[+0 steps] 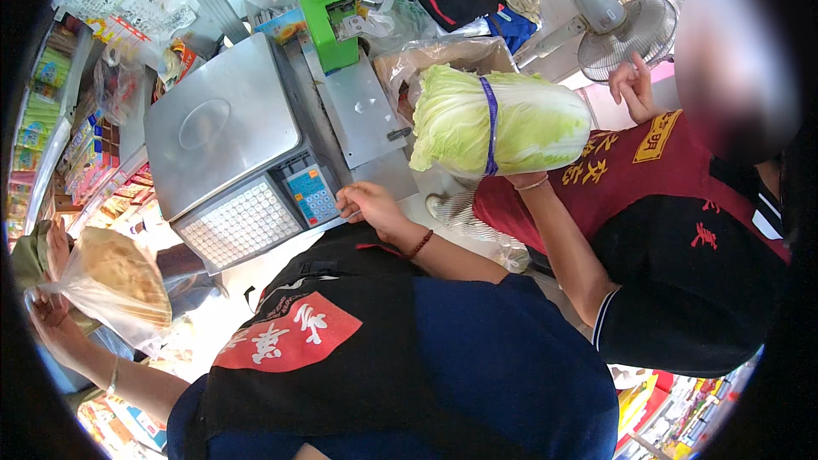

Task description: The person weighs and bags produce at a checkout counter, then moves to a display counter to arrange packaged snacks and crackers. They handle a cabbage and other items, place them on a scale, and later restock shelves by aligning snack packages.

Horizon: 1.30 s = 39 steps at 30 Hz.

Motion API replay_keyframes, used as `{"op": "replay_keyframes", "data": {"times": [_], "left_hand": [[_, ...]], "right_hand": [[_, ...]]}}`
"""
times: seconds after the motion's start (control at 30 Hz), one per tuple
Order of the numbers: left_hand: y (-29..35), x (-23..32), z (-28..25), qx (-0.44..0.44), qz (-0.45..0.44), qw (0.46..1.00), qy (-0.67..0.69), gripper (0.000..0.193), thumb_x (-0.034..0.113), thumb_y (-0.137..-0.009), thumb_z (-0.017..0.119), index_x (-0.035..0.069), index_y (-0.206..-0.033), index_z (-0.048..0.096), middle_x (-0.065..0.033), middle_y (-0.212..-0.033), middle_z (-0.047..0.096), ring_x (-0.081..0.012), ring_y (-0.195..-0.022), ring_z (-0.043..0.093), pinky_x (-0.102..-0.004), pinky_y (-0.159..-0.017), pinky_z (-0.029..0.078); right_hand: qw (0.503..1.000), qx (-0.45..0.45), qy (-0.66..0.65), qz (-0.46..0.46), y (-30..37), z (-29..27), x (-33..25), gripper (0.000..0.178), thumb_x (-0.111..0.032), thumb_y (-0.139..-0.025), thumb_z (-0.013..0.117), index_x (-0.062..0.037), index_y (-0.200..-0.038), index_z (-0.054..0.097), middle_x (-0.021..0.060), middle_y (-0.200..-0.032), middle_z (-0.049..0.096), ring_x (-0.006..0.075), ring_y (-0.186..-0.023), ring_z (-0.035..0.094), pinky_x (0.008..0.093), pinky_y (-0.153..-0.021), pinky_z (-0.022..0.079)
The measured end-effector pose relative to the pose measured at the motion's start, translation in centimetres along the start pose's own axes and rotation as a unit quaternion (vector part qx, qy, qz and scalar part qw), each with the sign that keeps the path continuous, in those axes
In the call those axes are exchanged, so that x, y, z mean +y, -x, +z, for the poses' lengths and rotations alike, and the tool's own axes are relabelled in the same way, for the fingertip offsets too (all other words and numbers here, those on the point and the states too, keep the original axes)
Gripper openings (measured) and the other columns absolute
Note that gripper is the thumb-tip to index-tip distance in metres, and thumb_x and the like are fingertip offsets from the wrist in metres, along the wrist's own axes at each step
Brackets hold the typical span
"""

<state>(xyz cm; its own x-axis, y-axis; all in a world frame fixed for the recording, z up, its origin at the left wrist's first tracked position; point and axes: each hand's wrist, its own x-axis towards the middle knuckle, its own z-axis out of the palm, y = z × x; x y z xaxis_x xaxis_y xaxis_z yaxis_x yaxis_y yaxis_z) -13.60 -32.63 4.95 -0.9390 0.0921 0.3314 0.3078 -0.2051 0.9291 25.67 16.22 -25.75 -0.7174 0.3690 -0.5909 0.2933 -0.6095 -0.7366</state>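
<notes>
At the far left, my left hand [49, 311] grips the gathered top of a clear plastic bag [94, 294]. Inside the bag is a yellowish-tan, flat, rounded item [123, 271] whose kind I cannot make out. Other fingers [58, 245] show just above it, against olive cloth; they seem to be another person's. My right hand [368, 204] is by the coloured keypad [310, 194] of a weighing scale [221, 119], its fingers curled in and nothing visible in them. Bare metal shows on the scale's weighing plate [256, 85].
To the right, a co-worker's hand [527, 179] supports a Chinese cabbage [541, 123] bound with purple tape [491, 123]. Their other hand [632, 87] is raised near a fan [630, 34]. A green bag-sealing device [328, 13] stands behind the scale. Packaged goods [47, 102] fill shelves at left.
</notes>
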Motion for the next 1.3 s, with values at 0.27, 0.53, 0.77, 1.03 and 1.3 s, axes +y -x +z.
{"op": "replay_keyframes", "data": {"times": [0.27,0.53,0.77,1.03,1.3], "left_hand": [[0.4,-2.8,-7.2,0.15,-0.044,0.962,-0.223,0.048,0.033,-0.104,0.046,-0.003,-0.134,0.056,-0.0099,-0.131,0.062,-0.0214,-0.121,0.056,-0.0336,-0.1,0.045],[6.9,-1.1,2.6,0.334,0.089,0.834,-0.43,0.045,0.033,-0.102,0.049,-0.003,-0.122,0.067,-0.0094,-0.121,0.07,-0.0228,-0.115,0.062,-0.0326,-0.098,0.047],[10.0,-6.6,4.7,0.344,0.11,0.813,-0.456,0.073,0.024,-0.092,0.071,-0.008,-0.145,0.032,-0.0193,-0.132,0.06,-0.026,-0.118,0.06,-0.0335,-0.102,0.047],[15.6,-14.9,14.7,0.092,0.104,0.968,-0.209,0.05,0.003,-0.1,0.053,-0.001,-0.147,0.035,-0.0155,-0.143,0.049,-0.0224,-0.124,0.054,-0.0336,-0.107,0.043],[16.5,-14.5,21.9,0.012,0.06,0.993,-0.098,0.032,0.009,-0.104,0.047,-0.001,-0.134,0.054,-0.0112,-0.134,0.059,-0.0178,-0.128,0.052,-0.0315,-0.109,0.04]], "right_hand": [[0.999,-0.034,0.016,-0.017,-0.8,1.1,0.1,0.02,-0.022,-0.1,0.055,-0.0057,-0.106,0.066,0.0051,-0.092,0.068,0.0143,-0.078,0.064,0.0287,-0.07,0.051],[0.998,-0.03,0.053,-0.005,-0.4,1.8,0.2,0.023,-0.026,-0.099,0.057,-0.0051,-0.106,0.065,0.0059,-0.091,0.068,0.0149,-0.078,0.064,0.0293,-0.068,0.052],[0.998,-0.021,0.059,-0.002,0.0,2.3,-0.4,0.027,-0.026,-0.099,0.059,-0.0018,-0.108,0.064,0.0086,-0.092,0.07,0.0152,-0.075,0.065,0.0286,-0.065,0.052],[0.998,0.022,0.051,0.003,0.2,0.7,0.1,0.024,-0.027,-0.1,0.057,-0.0043,-0.103,0.065,0.0059,-0.09,0.069,0.014,-0.075,0.065,0.0276,-0.067,0.052],[0.932,0.04,0.264,-0.244,-0.4,-4.6,-3.3,0.048,-0.037,-0.096,0.06,-0.0068,-0.132,0.054,0.0104,-0.124,0.061,0.0236,-0.108,0.06,0.0375,-0.091,0.049]]}}
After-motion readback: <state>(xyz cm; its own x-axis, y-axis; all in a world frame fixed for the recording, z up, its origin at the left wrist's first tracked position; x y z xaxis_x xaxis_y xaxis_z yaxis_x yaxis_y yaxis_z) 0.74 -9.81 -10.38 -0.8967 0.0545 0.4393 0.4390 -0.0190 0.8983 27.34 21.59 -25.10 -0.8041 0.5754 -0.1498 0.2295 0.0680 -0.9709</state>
